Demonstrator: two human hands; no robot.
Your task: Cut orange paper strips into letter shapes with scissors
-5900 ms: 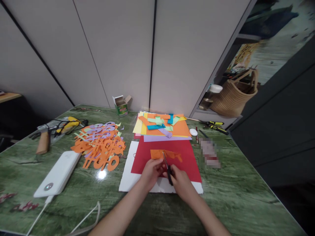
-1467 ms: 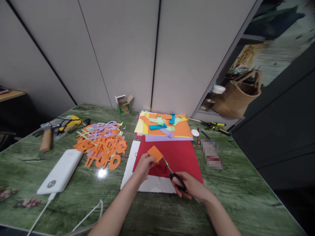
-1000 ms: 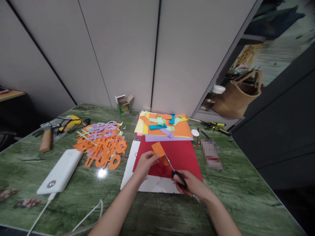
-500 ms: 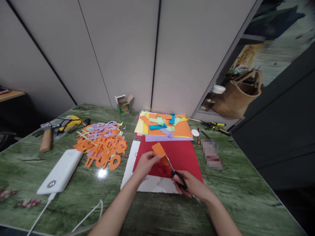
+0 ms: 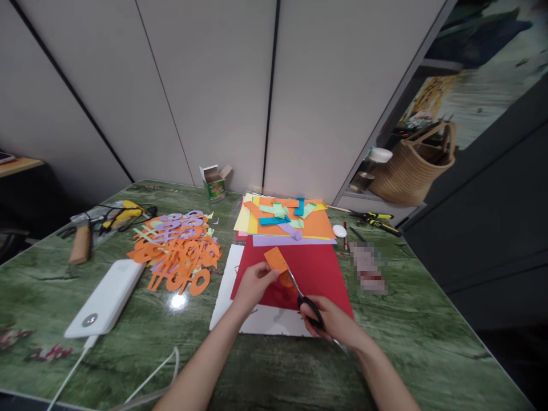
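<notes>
A small orange piece of paper [image 5: 276,259] is pinched between the thumb and fingers of my left hand [image 5: 256,283], above a red sheet [image 5: 319,268]. My right hand [image 5: 327,319] is wrapped round the black handles of a pair of scissors [image 5: 311,311]. The scissor blades point up and left, and their tips meet the right edge of the orange paper. Under the red sheet lies a white sheet [image 5: 274,322]. Behind it, a stack of coloured sheets [image 5: 323,230] carries folded strips of orange, green, blue and purple paper.
Left of my hands is a heap of cut paper shapes [image 5: 175,251], mostly orange. Nearer me lies a white power bank [image 5: 107,297] with a cable. A small green box [image 5: 214,184] stands at the back. Pliers [image 5: 377,221] and a white oval object [image 5: 339,231] are on the right.
Both hands stay almost where they were, with the scissors still at the orange paper's edge. Only slight shifts of the right hand and scissors show.
</notes>
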